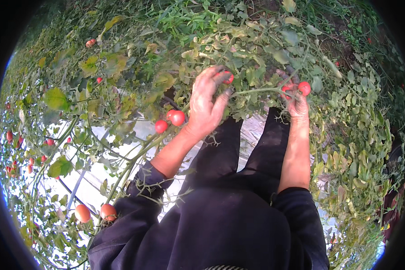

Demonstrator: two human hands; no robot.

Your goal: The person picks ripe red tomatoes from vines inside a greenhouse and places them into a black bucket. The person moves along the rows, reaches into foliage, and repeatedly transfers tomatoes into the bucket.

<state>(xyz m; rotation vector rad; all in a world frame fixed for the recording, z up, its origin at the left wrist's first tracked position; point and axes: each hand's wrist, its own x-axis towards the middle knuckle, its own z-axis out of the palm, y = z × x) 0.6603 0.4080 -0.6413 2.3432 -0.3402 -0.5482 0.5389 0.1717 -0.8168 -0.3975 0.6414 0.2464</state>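
Observation:
My left hand [207, 98] is curled around a red tomato [228, 77], partly hidden by its fingers. Red tomatoes lie against the palm and fingers of my right hand [294, 92]; one tomato [304, 88] shows at its outer side. A green tomato stem [256, 91] runs between the two hands. Beside my left forearm hang a few red tomatoes [177, 118] close together on the vine.
Two orange-red tomatoes [82, 213] hang by my left sleeve. A thick green vine [131, 162] crosses on the left, with smaller tomatoes beyond. Dense, partly yellowed foliage [351, 162] surrounds me. Pale sheeting [84, 175] shows under the vines.

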